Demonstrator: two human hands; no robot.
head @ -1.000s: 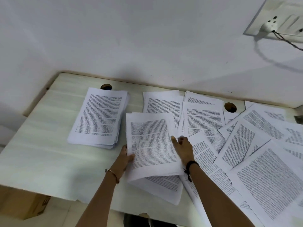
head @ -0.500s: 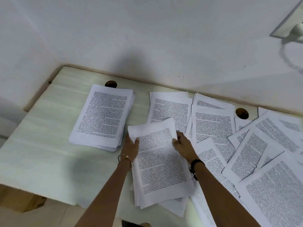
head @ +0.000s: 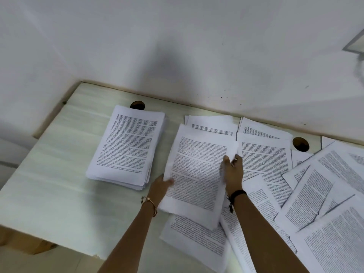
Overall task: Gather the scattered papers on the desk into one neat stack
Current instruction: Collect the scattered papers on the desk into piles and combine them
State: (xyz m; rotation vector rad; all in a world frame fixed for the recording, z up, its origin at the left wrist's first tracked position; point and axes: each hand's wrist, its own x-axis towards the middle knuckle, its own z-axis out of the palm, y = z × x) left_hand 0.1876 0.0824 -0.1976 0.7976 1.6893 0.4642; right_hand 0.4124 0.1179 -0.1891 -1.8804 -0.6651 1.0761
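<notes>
Head view, left to right. A pale desk (head: pixel 49 184) stands against a white wall (head: pixel 177 46); a brown cardboard box (head: pixel 21 241) shows below its near-left edge. On the left half of the desk lies a squared stack (head: pixel 128 146) of printed pages, its far edge partly covering a round cable hole (head: pixel 137 105).

Just right of the stack, apart from it, the left hand (head: pixel 160 186), a thin bangle (head: pixel 149 203) on its wrist, grips the left edge of a sheaf of sheets (head: pixel 197 174), thumb on top. The fingers beneath are hidden. The sheaf is blurred and overlaps other printed pages on the desk; whether it is lifted clear of them cannot be told.

The right hand (head: pixel 233 172), a black wristband (head: pixel 237 194) on its wrist, is curled round the sheaf's right edge, near the upper corner, where the paper bends upward.

Further right, loose papers (head: pixel 325 203) lie scattered at varied angles, overlapping one another, and run to the right and near edges of the picture. A second cable hole (head: pixel 300 144) lies open among them near the wall.
</notes>
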